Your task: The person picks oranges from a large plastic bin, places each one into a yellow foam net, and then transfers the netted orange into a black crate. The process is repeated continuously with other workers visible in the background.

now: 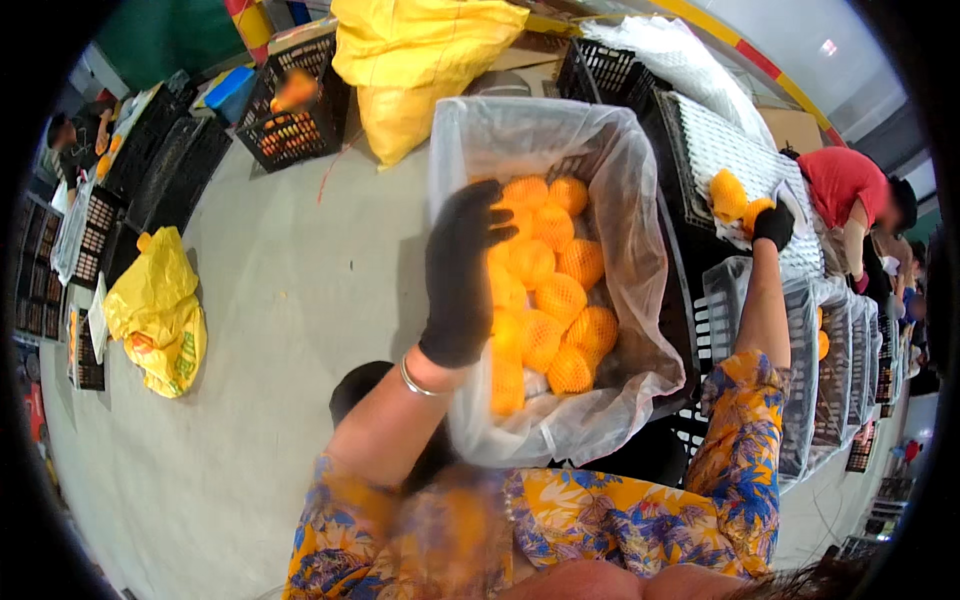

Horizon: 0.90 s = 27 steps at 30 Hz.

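Observation:
A crate lined with a translucent plastic bag stands before me, holding several orange fruits in mesh-like sleeves. My left hand, in a black glove, is over the crate's left side with its fingers apart beside the fruits. Whether its fingertips touch a fruit is hard to tell. To the right, my black-gloved right hand reaches out and grips an orange fruit above white foam sheeting. Another orange fruit rests on the sheeting just left of it.
Lined crates stand in a row at right, near a person in a red top. Ahead are a yellow sack and a black crate of fruit. A yellow bag lies on the floor at left.

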{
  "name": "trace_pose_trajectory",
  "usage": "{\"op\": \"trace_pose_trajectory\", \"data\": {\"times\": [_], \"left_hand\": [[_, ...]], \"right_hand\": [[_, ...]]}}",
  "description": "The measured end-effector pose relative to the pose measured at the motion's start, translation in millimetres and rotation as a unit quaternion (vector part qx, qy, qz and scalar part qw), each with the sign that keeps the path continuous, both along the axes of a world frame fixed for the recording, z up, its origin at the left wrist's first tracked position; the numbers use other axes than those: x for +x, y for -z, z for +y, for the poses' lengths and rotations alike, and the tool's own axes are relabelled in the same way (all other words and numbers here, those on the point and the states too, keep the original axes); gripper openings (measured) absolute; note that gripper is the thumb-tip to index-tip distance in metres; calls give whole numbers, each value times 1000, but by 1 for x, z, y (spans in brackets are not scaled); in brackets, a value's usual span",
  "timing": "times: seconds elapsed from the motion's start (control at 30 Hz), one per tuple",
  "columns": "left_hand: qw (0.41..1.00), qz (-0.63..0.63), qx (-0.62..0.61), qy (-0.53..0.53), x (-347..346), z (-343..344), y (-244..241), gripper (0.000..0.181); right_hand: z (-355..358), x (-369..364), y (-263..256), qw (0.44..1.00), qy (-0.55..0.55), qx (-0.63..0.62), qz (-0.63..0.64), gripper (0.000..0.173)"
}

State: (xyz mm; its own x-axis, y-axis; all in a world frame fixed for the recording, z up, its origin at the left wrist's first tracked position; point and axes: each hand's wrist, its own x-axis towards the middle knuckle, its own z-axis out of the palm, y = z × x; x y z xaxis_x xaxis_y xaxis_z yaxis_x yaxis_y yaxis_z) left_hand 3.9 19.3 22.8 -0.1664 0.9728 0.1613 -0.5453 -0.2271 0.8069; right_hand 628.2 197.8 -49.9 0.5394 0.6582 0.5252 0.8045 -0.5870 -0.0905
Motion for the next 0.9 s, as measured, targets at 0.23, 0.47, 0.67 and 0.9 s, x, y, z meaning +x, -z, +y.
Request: {"op": "trace_pose_trajectory", "data": {"times": [0.23,0.47,0.67,0.9], "left_hand": [[1000,4,4,-3,8,5,0,32],[993,93,49,-50,3,11,6,29],[994,93,44,-43,-4,8,12,28],[996,66,43,-32,-4,3,4,29]], "right_hand": [[-76,-329,-38,629,-657,-240,337,32],[-218,-478,10,463,-655,-585,124,59],[-233,-514,8,522,-639,-556,101,52],[-228,-483,59,594,-523,-568,226,95]]}}
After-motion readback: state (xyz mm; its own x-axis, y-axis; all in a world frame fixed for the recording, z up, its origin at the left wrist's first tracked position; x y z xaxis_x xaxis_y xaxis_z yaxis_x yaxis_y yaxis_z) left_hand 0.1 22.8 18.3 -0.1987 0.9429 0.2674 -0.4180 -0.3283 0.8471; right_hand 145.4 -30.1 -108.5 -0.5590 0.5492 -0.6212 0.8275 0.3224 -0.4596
